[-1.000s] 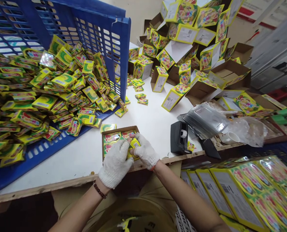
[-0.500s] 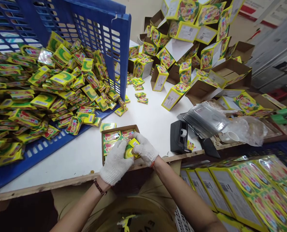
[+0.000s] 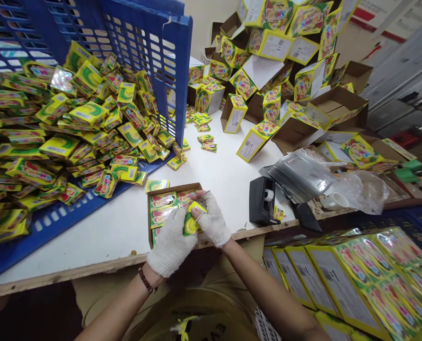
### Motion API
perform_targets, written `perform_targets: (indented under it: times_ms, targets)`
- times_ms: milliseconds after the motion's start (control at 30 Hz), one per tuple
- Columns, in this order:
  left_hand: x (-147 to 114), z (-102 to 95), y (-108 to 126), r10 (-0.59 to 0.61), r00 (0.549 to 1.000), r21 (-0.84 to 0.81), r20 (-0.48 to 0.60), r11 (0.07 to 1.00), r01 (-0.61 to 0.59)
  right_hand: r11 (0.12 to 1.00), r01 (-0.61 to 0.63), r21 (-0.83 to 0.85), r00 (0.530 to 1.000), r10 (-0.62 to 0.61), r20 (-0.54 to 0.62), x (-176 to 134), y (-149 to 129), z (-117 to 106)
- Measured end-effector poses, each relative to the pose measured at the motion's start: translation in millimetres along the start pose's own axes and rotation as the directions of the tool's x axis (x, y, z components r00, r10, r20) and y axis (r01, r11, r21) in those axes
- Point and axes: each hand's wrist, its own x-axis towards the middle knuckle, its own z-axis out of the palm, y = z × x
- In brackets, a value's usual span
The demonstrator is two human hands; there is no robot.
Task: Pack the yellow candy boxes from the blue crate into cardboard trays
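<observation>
Both my hands wear white knit gloves with bare fingertips and meet over a shallow open cardboard box (image 3: 149, 213) at the table's front edge. Green and red printed small packs (image 3: 163, 201) lie flat in rows inside it. Between my hands is a small yellow-green pack (image 3: 190, 222), tilted above the box's right half. My left hand (image 3: 171, 241) has its fingers closed on the pack's left side. From the right, my right hand (image 3: 213, 221) grips the pack's upper corner. Part of the box is hidden under my hands.
A blue plastic crate (image 3: 180, 80) at left lies tipped, heaped with small packs (image 3: 90, 113). A black tape dispenser (image 3: 259, 203) stands right of the box, beside stacked clear plastic trays (image 3: 303, 173). Empty printed cartons (image 3: 257, 139) pile up behind. Filled cartons (image 3: 335, 279) stand low at right.
The pack between my hands has turned, showing more of its green face. My right hand has shifted slightly, with its fingers more raised. The camera view has moved a little.
</observation>
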Motion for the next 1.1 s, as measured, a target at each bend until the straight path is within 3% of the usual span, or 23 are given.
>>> perform_targets:
  times_ms: [67,200,267,333,433,567,700,867,1033,1100]
  targets:
    - [-0.2,1.7,5.2,-0.023,1.0,-0.023,-0.015,0.999,0.023,0.998,0.041,-0.047,0.999,-0.041,-0.001,-1.6,-2.0,1.6]
    - [-1.8,6.6,16.5,-0.064,0.997,-0.11,-0.033,0.992,0.06,0.933,0.197,-0.302,0.94,-0.267,-0.212,-2.9,-2.5,6.7]
    - [-2.4,8.1,17.1,-0.1,0.995,-0.173,0.016,0.98,0.102,0.926,0.231,-0.3,0.941,-0.291,-0.171,-2.1,-3.4,5.3]
    - [-2.4,7.6,13.6,-0.121,0.992,-0.174,0.03,0.977,0.125,0.955,0.2,-0.218,0.975,-0.216,-0.048,-0.7,-6.6,-1.0]
    - [-0.9,3.6,5.6,-0.067,0.997,-0.05,-0.036,0.997,0.065,0.984,0.067,-0.168,0.994,-0.052,0.096,2.1,-15.7,-15.1]
    - [4.0,-4.0,1.6,0.042,0.999,0.033,-0.006,0.999,-0.042,0.98,-0.124,-0.157,0.967,0.155,0.204,5.8,-26.1,-24.3]
    - [7.2,-7.8,1.9,0.084,0.996,-0.013,0.018,0.996,-0.084,0.945,-0.325,-0.014,0.927,0.322,0.194,8.0,-20.7,-20.2]
    - [6.1,-7.4,-2.8,0.139,0.99,-0.04,0.005,0.989,-0.139,0.909,-0.397,0.127,0.911,0.374,0.177,10.0,-9.2,-17.2]
    - [11.2,-11.8,-2.8,0.182,0.982,-0.088,0.049,0.98,-0.177,0.85,-0.463,0.253,0.854,0.351,0.383,10.6,-10.9,-13.5]
    - [14.3,-13.9,-4.0,0.161,0.986,-0.112,0.042,0.981,-0.156,0.888,-0.382,0.257,0.898,0.291,0.33,8.3,-10.9,-14.6]
